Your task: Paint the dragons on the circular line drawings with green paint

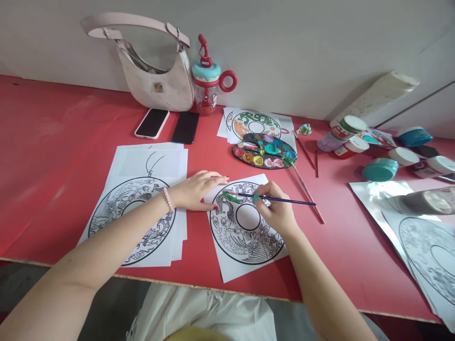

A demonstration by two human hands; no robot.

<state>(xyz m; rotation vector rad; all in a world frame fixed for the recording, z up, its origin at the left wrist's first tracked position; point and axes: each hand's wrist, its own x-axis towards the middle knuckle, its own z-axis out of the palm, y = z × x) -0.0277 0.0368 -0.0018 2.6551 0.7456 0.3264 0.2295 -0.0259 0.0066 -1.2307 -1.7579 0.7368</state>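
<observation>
The person's right hand grips one slim blue-handled paintbrush between thumb and fingers, its tip on a wet-looking green patch. The left hand, wrist ringed by one bracelet of pink beads, lies open and flat, fingers reaching the upper left edge of the same white paper sheet. That sheet sits slightly turned near the table's front edge: a bold black circle packed with fine scaly, feathery line work around one blank round centre, nearly all uncoloured but for the green.

Under the left forearm I see a stack of white printed sheets, edges uneven. Beyond the right hand, one black oval plastic palette carries thick, glossy blobs of many colours, with one pinkish-handled brush leaning on it. Farther back stand one cream handbag with a curved strap and one clear cup with a blue lid; two flat rectangular phones lie before them on the smooth red tabletop.
</observation>
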